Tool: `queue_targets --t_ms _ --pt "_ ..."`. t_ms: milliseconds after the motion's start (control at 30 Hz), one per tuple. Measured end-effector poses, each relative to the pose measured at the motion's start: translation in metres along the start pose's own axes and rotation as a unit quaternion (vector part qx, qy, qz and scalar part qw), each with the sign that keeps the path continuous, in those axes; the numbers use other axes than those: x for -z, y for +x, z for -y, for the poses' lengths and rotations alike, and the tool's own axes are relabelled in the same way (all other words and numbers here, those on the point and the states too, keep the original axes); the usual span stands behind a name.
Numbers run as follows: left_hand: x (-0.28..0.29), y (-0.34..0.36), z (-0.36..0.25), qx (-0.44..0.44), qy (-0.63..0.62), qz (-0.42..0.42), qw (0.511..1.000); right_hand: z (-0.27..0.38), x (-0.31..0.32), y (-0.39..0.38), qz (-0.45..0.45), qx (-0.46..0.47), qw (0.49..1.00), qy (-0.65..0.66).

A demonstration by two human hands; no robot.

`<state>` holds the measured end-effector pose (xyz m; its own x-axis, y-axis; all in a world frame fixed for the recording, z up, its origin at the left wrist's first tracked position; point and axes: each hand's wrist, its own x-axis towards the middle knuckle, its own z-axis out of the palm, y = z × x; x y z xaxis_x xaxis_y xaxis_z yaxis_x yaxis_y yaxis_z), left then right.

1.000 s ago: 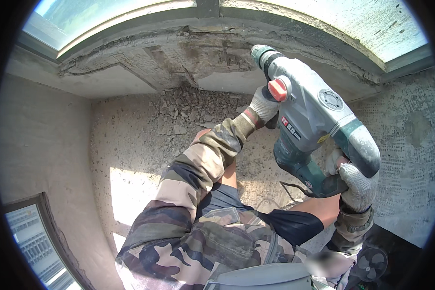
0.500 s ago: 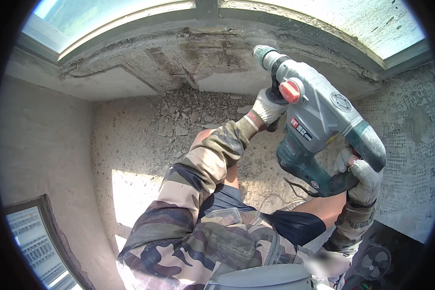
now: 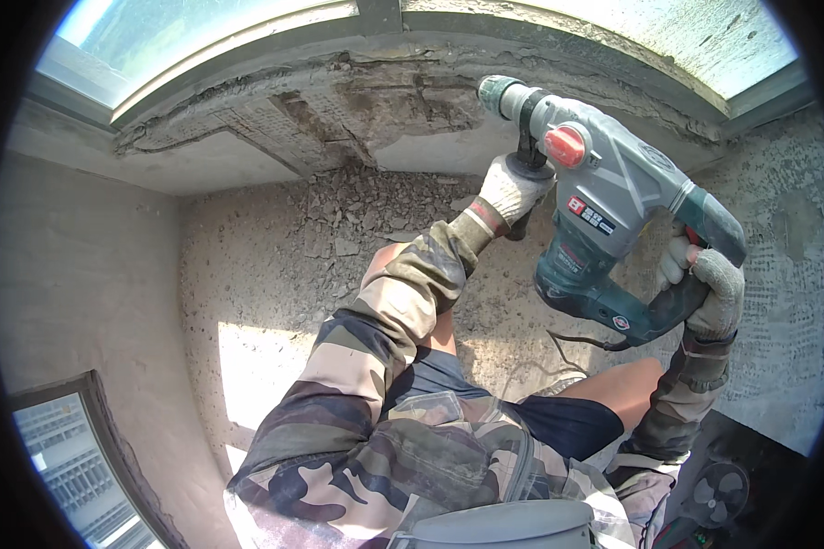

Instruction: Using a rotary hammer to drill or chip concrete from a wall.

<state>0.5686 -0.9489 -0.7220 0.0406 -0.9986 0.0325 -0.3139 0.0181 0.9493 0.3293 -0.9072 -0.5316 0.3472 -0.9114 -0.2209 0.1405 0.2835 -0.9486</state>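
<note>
A grey and dark green rotary hammer drill (image 3: 604,201) with a red knob is held up in front of me, its chuck end at the upper left near the wall below the window. My left hand (image 3: 515,190), in a white knit glove, is closed round the black side handle beneath the chuck. Around the rear handle my right hand (image 3: 712,284), also gloved, is closed, with its fingers near the red trigger. A black cord leaves the drill's lower end. Whether a bit sits in the chuck I cannot tell. The chipped wall (image 3: 375,105) shows broken edges and exposed patches.
Grey rubble (image 3: 357,215) lies on the dusty floor at the wall's foot. Framed windows (image 3: 201,46) run above the sill. A smaller window (image 3: 82,467) is at lower left. A fan (image 3: 719,494) stands behind my right arm, and a rough wall rises at right.
The drill has shifted slightly to the right and its rear end has risen, with both hands still gripping it. My right hand has moved right and upward.
</note>
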Motion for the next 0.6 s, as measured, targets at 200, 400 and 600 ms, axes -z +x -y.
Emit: queue_targets --t_ms 200,400,600 --pt "-0.006 0.01 0.01 0.103 -0.068 -0.003 0.992 -0.015 0.013 -0.011 0.026 0.017 0.999 -0.026" --pt "-0.02 -0.007 0.093 0.178 -0.633 0.016 0.753 -0.097 -0.023 -0.06 0.039 0.228 0.915 -0.332" --pt "-0.002 -0.034 0.118 -0.04 -0.357 0.13 0.924 -0.085 -0.036 -0.098 0.045 0.122 0.969 -0.208"
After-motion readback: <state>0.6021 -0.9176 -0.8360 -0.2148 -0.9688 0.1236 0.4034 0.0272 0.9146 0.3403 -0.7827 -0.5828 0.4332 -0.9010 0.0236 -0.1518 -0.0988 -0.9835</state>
